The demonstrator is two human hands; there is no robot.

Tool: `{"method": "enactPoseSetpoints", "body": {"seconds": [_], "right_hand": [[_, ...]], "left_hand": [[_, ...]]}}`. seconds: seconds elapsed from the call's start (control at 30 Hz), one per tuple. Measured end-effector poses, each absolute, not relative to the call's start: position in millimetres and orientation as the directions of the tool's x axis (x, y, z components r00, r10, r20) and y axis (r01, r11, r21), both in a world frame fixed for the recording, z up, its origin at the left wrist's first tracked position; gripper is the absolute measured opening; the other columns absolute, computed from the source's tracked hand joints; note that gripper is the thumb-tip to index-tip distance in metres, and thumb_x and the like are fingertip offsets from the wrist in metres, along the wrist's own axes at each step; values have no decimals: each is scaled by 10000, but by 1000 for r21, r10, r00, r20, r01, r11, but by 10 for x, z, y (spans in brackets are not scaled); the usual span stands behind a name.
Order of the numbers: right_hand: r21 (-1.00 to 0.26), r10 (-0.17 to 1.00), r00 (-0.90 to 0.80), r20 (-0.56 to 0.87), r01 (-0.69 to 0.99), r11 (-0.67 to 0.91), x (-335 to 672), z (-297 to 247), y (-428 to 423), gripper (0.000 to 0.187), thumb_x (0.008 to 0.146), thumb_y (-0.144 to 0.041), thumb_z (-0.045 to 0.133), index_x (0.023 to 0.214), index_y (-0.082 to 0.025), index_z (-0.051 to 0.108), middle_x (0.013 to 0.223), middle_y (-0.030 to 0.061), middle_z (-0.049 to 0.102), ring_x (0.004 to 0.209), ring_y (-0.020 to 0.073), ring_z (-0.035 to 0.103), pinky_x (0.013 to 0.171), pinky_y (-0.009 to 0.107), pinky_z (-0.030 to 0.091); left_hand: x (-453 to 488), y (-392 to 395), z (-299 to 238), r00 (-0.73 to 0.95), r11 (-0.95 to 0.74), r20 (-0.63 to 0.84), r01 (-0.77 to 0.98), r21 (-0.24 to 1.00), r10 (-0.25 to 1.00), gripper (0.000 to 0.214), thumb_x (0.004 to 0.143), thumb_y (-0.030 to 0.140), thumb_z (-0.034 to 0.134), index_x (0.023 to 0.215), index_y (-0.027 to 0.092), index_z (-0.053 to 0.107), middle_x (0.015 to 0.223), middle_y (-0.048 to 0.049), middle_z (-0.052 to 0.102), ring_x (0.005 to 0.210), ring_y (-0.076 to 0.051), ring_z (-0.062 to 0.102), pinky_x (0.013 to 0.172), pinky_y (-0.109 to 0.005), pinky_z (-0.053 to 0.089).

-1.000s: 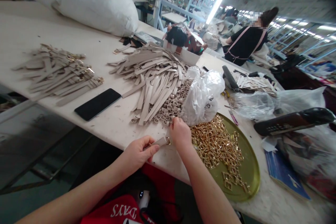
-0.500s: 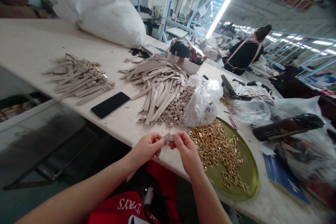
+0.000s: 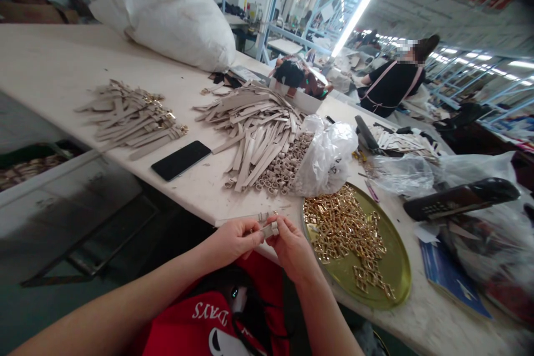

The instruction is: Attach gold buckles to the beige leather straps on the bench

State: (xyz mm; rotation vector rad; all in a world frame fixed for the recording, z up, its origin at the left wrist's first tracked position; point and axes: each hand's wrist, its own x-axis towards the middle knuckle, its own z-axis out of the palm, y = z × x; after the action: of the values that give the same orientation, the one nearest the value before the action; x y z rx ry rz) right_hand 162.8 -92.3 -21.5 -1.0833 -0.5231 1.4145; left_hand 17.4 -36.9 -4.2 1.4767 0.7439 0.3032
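Between the fingertips of both hands, just over the table's front edge, is a beige leather strap (image 3: 268, 230) with a small loop around it. My left hand (image 3: 233, 242) pinches it from the left, fingers closed. From the right, my right hand (image 3: 292, 243) grips it by the loop. A pale strip and a small metallic glint show behind the fingers; how they join the strap is hard to see. Close by my right hand lies a green-gold round tray (image 3: 396, 267) with a heap of gold buckles (image 3: 346, 222). Beyond my hands are small beige loops (image 3: 279, 175) and a pile of beige straps (image 3: 254, 117).
A black phone (image 3: 181, 159) lies left of the straps, near straps with gold buckles (image 3: 133, 117). A clear plastic bag (image 3: 327, 156) stands behind the tray. A big white sack (image 3: 167, 16) lies at the back. Further right are a black long object (image 3: 461, 198) and a blue booklet (image 3: 453, 278). A person (image 3: 392, 83) stands beyond.
My hands have lowered slightly and the strap has shifted in my fingers. More of the strap and loop now shows, with a pale strip behind my left hand. The view has tilted a little.
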Motion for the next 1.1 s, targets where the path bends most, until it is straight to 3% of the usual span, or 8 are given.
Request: {"method": "enactPoseSetpoints", "body": {"seconds": [0.13,0.33,0.4,0.5,0.63,0.87,1.0,1.1], "right_hand": [[-692,914,11,-405,-657,-299,1587,-239,-945,177,684,-357,646,734,-190,617,617,-39,503,532,83,429,574,227,415],[-691,914,15,-405,-660,-295,1568,-248,-930,209,666,-373,650,754,-191,598,640,-39,500,552,87,446,573,229,407],[-811,913,190,-360,-547,-206,1556,-266,-922,207,693,-392,629,757,-200,583,631,-44,494,541,87,433,544,221,382],[-983,875,457,-160,-151,-101,1555,-275,-943,210,745,-401,578,702,-196,578,571,-43,471,539,101,418,536,227,356],[-985,878,478,-30,135,-108,1567,-242,-1004,188,746,-370,579,813,-199,621,679,-2,557,644,142,480,627,270,389],[-902,923,240,-300,-386,-193,1534,-266,-1053,203,695,-350,643,671,-189,522,569,-58,480,517,80,415,523,206,354],[-854,899,285,-332,-495,-158,1462,-249,-1073,191,673,-323,671,689,-195,530,538,-67,484,475,71,403,483,196,333],[-813,914,230,-333,-562,-155,1355,-190,-1099,190,656,-301,684,762,-215,553,632,-44,566,535,94,484,535,221,388]], "left_hand": [[175,-393,-46,743,62,-265,289,955,615,280,780,399,457,654,160,527,440,63,421,405,-73,359,422,-188,259],[221,-375,-85,722,98,-321,333,938,613,317,784,442,437,667,159,520,425,70,400,393,-74,336,402,-187,241],[231,-369,-99,704,100,-299,310,945,644,296,795,411,422,651,162,492,430,71,402,399,-73,342,413,-185,251],[233,-359,-81,676,77,-266,296,952,687,291,795,404,426,628,166,457,455,73,401,423,-73,341,428,-185,256],[226,-354,-3,675,-13,-232,337,942,701,317,795,417,428,608,164,466,485,62,418,465,-81,366,449,-186,269],[232,-441,32,675,-88,-179,342,936,715,240,794,313,418,671,149,543,550,32,486,518,-98,420,477,-189,311],[200,-496,70,674,-58,-163,293,954,721,235,760,176,406,966,154,516,642,25,568,564,-109,488,539,-200,370],[168,-511,64,662,-36,-154,264,964,734,256,764,154,393,1011,162,458,682,18,593,598,-111,525,567,-205,395]]}}
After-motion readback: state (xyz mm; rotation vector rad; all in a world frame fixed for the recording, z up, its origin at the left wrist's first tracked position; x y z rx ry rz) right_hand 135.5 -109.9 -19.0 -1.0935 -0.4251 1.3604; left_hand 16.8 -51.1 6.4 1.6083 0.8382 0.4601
